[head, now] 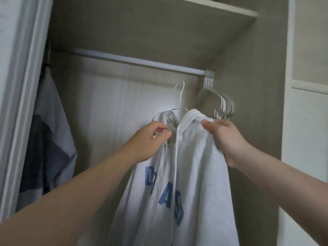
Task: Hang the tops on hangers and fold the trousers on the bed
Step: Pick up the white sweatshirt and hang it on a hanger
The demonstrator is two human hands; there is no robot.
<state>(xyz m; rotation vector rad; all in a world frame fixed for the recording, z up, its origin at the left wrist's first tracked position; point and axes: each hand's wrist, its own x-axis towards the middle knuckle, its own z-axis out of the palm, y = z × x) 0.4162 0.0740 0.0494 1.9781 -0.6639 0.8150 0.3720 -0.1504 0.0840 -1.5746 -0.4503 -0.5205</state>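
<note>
A white zip hoodie [193,167] with blue letters hangs on a white wire hanger [180,96], held up inside an open wardrobe. The hanger's hook is below the rail [138,61] and is not on it. My left hand [150,139] pinches the hoodie's collar by the zip. My right hand [225,137] grips the hoodie's right shoulder, fingers curled over the cloth. Most of the hanger's frame is hidden inside the hoodie.
Several empty white hangers [218,102] are bunched at the rail's right end. A light blue and dark garment [48,150] hangs at the far left. A shelf [209,6] sits above the rail. White cabinet panels [308,121] stand to the right.
</note>
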